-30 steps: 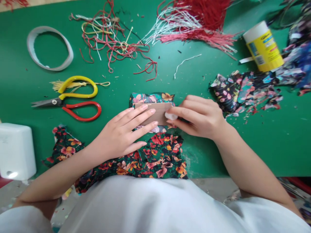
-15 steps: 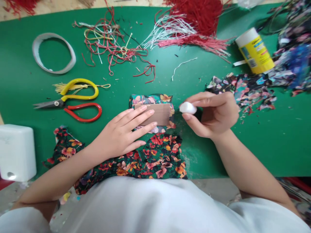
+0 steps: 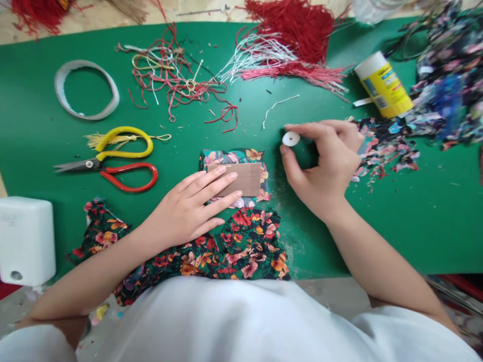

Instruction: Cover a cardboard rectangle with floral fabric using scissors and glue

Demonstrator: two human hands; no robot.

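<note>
Brown board (image 3: 249,182) lies flat on a small floral patch (image 3: 255,154) in front of you, with a cloth margin showing past its top, right and bottom edges. Your left hand (image 3: 188,210) is spread palm down, fingertips on the board, gripping nothing; your right hand (image 3: 328,166) pinches a small white disc (image 3: 291,139) between thumb and forefinger, off to the board's right. For good work here, you'd probably want even pressure from flat fingers so board and patch don't skew, and a light touch with the disc if it meets the cloth, since thin fabric would likely rumple. Larger floral cloth (image 3: 249,241) lies just nearer you. Containers on the desk (image 3: 422,221): yellow tube (image 3: 385,86) on its side, up to the right, contents hidden; white plastic container (image 3: 26,239) at far left, inside not visible. Something clear plastic (image 3: 372,9) at top right, perhaps a container, but the frame cuts it off.
</note>
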